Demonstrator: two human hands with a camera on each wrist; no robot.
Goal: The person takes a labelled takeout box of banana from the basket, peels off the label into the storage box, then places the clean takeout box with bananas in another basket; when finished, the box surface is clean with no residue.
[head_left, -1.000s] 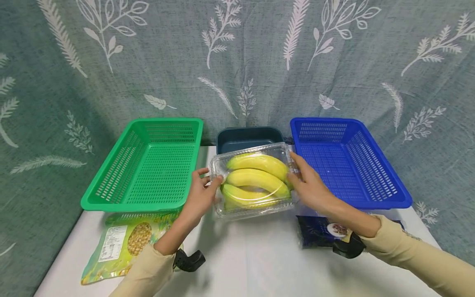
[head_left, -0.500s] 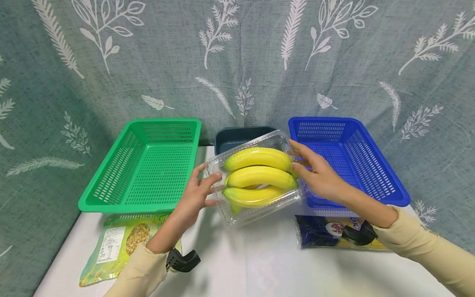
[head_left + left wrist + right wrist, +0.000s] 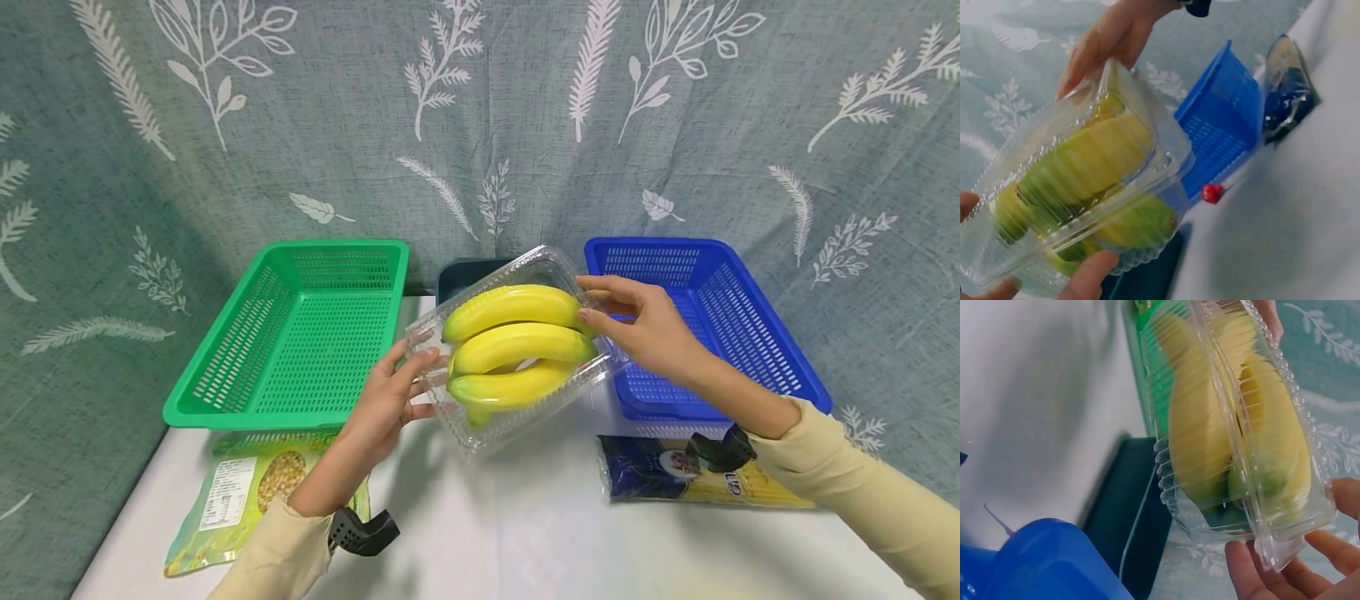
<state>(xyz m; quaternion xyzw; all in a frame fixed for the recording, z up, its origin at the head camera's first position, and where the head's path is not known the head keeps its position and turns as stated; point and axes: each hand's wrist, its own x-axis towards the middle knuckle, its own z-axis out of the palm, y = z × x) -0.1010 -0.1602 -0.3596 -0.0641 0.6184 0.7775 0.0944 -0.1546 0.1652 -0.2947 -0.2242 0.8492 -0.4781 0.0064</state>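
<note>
Between both hands, raised over the table, is a clear plastic clamshell box [image 3: 480,433] with several yellow bananas [image 3: 517,346] inside. My left hand [image 3: 382,404] grips its left end, thumb on the near side in the head view. At the other end my right hand [image 3: 648,325] holds the box, with its thumb on the lid edge and fingers behind. The box tilts, right end higher. In the left wrist view the box's lid and base seam [image 3: 1085,231] shows closed; the right wrist view shows fingers [image 3: 1329,550] around the box's end.
A green basket [image 3: 277,417] stands left and a blue basket [image 3: 720,408] right. Behind the box is a dark teal bin [image 3: 459,273], partly hidden. A green bag [image 3: 240,500] lies front left, a blue and yellow packet [image 3: 645,467] front right. A small red object [image 3: 1212,192] lies near the blue basket.
The box has tilted, its right end rising with my right hand while the left end has shifted slightly left. Both hands keep hold of it.
</note>
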